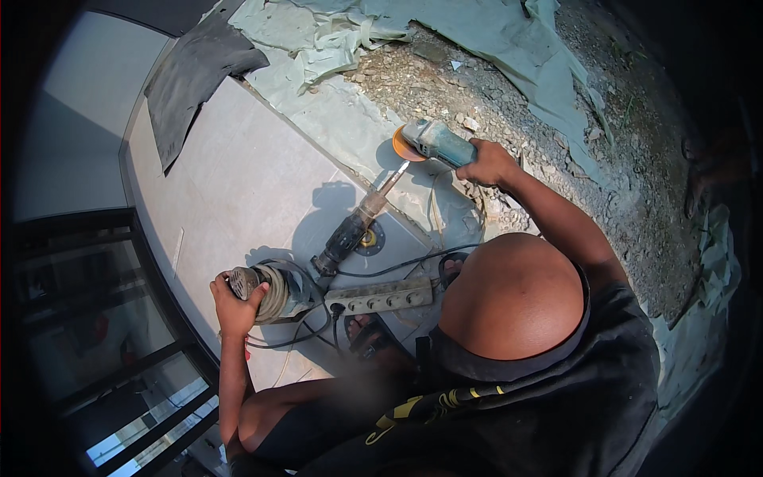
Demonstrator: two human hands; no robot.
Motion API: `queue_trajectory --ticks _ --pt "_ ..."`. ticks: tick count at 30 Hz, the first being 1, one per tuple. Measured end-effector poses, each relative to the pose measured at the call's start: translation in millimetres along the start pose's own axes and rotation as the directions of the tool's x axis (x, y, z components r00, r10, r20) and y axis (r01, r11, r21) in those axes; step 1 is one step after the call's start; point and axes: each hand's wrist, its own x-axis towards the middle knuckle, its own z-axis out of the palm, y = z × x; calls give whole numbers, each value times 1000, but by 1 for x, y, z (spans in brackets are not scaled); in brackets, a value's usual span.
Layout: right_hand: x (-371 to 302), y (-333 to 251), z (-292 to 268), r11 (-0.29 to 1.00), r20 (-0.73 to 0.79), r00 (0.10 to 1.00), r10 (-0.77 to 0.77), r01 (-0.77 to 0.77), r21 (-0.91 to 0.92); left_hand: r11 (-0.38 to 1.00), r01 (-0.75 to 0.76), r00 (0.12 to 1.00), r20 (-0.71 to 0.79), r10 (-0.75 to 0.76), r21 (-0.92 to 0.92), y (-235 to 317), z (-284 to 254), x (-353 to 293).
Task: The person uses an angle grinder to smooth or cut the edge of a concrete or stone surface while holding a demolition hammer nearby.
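Observation:
My right hand (486, 164) is wrapped round the body of a teal angle grinder (445, 144). Its orange disc (403, 146) is at the tip of a steel chisel bit (395, 176); whether they touch I cannot tell. The bit sits in the front of a dark demolition hammer (350, 233), which slants across the pale floor tiles. At the hammer's rear end, beside a coil of grey cable (275, 294), my left hand (235, 305) grips the housing, thumb toward the coil. Part of that housing is hidden by the cable.
A white power strip (389, 298) with a black plug (337, 308) lies by my sandalled feet, black cords around it. A black disc with a yellow centre (369, 238) lies beside the hammer. Rubble (477, 99) and pale sheeting (318, 67) border the tiles (214, 175). A dark-framed glass door (103, 318) stands left.

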Motion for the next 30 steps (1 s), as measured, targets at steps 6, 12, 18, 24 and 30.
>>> queue_trajectory --ticks 6,12,18,24,30 --pt "8 3 5 1000 -3 1000 6 -6 -29 1000 -14 1000 -13 14 7 -1 1 1" --pt "6 0 2 998 -6 1000 16 -16 -65 1000 6 1000 -5 -6 -6 5 0 0" --pt "3 -2 1 997 -27 999 18 -20 -70 1000 0 1000 -14 0 -10 2 0 -1" --pt "1 -3 2 999 -12 1000 3 -3 -39 1000 -20 999 -35 20 8 0 2 -1" --pt "2 6 6 1000 -72 997 3 -4 -22 1000 -1 1000 -18 1 4 5 0 -1"
